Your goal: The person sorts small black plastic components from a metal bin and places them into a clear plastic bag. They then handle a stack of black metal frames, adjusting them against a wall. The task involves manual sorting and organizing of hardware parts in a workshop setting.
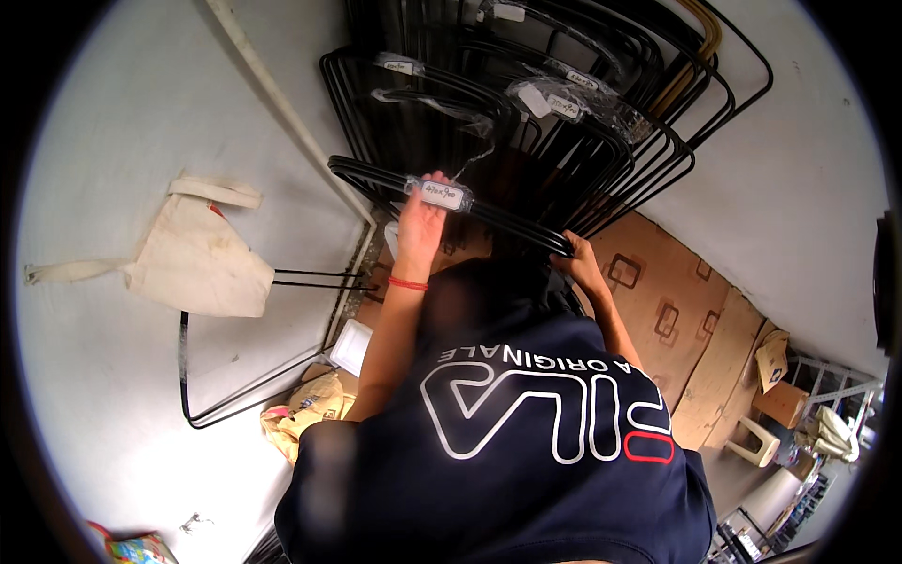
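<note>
A bundle of bent black metal frames stands before me, its rounded top bar running across both hands. Clear plastic wrap and a white handwritten label bind it near the middle. My left hand, with a red cord at the wrist, holds the bundle at this label. The bars cross its palm, with the fingertips showing above them. My right hand is closed around the bundle's right-hand corner. The lower parts of the frames are hidden behind my dark shirt.
More bundles of black frames lean behind, several wrapped and labelled. At left, a beige cloth apron hangs by the white wall over a black frame. Patterned brown board lies at right, with a beige stool and cardboard boxes beyond.
</note>
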`<state>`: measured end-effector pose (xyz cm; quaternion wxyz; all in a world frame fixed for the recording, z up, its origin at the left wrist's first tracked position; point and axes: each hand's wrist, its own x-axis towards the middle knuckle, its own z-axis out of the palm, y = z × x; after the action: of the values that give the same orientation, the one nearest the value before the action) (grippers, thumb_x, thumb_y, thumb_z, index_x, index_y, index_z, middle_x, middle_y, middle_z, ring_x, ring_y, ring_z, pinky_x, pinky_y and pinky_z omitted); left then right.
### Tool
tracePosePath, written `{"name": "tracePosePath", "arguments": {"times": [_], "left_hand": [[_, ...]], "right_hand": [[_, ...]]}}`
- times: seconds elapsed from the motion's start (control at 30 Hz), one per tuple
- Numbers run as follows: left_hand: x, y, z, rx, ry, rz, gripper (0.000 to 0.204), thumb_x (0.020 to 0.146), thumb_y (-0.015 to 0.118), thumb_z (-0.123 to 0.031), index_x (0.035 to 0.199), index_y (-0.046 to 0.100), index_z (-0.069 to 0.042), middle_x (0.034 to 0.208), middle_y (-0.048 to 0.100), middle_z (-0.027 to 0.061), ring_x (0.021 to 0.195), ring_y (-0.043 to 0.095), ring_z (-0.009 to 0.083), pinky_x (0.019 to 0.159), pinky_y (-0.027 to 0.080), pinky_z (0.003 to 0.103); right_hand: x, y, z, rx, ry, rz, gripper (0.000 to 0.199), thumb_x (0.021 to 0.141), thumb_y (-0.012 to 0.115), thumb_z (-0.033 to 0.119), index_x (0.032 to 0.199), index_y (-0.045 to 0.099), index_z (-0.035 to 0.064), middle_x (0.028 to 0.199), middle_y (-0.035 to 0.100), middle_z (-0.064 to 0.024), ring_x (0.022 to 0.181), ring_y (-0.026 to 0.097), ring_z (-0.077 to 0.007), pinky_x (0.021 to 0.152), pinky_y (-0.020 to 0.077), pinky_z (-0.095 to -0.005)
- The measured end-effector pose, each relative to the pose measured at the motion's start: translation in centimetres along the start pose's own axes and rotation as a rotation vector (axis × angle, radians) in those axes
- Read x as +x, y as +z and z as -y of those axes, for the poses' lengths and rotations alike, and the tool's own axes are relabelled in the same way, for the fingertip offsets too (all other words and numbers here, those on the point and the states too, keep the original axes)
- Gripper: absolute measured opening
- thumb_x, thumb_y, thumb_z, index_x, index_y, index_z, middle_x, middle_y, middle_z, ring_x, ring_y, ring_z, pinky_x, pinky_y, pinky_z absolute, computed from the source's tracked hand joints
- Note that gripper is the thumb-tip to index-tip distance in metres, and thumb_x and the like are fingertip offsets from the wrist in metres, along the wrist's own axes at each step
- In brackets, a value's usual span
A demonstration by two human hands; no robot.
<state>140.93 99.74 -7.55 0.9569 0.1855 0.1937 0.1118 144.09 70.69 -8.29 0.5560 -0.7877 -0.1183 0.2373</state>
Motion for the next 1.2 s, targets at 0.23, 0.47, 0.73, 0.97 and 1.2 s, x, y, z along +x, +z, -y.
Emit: {"name": "tracePosePath", "arguments": {"times": [0.23,0.47,0.73,0.97,1.2], "left_hand": [[2.4,0.4,-2.3,0.112,0.103,-0.246,0.028,0.09,0.039,-0.02,0.113,0.041,-0.005,0.118,0.048,0.0135,0.11,0.046,0.0279,0.095,0.034,0.043],[4.6,-0.9,-6.4,0.166,0.157,-0.31,0.035,0.092,0.029,-0.026,0.117,0.036,-0.002,0.118,0.047,0.0142,0.108,0.046,0.0289,0.095,0.033,0.042],[4.7,-1.4,-7.1,0.303,0.171,-0.401,0.037,0.094,0.027,-0.025,0.112,0.038,0.005,0.113,0.048,0.0198,0.105,0.05,0.0307,0.092,0.039,0.042],[6.9,-6.1,-8.6,0.495,0.194,-0.024,0.025,0.087,0.032,-0.009,0.08,0.054,0.002,0.091,0.057,0.016,0.091,0.053,0.0264,0.088,0.038,0.04],[9.4,-8.8,-11.9,0.49,0.156,-0.183,0.04,0.088,0.033,-0.016,0.112,0.041,0.014,0.117,0.047,0.0221,0.112,0.043,0.0288,0.1,0.03,0.04]], "right_hand": [[-1.0,1.0,4.1,-0.047,-0.182,-0.082,0.023,0.076,0.059,0.013,0.092,0.049,-0.0007,0.079,0.054,-0.0051,0.078,0.05,-0.0135,0.07,0.0405,-0.0281],[-0.9,0.5,2.7,0.216,0.05,-0.036,0.017,0.085,0.054,0.017,0.089,0.053,0.0003,0.074,0.051,0.0015,0.07,0.044,-0.0054,0.063,0.0368,-0.0212],[-1.5,0.1,2.8,0.223,0.073,0.026,0.015,0.082,0.056,0.017,0.081,0.055,0.0014,0.069,0.051,0.0033,0.065,0.044,-0.0041,0.058,0.0364,-0.0198],[-1.1,-0.7,1.1,-0.012,-0.157,0.016,0.022,0.078,0.059,0.021,0.084,0.06,-0.0001,0.07,0.057,-0.0047,0.068,0.051,-0.0118,0.063,0.0415,-0.0268],[-0.9,0.5,1.0,-0.034,-0.279,-0.059,0.024,0.073,0.062,0.024,0.081,0.061,0.0015,0.072,0.06,-0.014,0.07,0.059,-0.0272,0.062,0.0436,-0.0353]]}}
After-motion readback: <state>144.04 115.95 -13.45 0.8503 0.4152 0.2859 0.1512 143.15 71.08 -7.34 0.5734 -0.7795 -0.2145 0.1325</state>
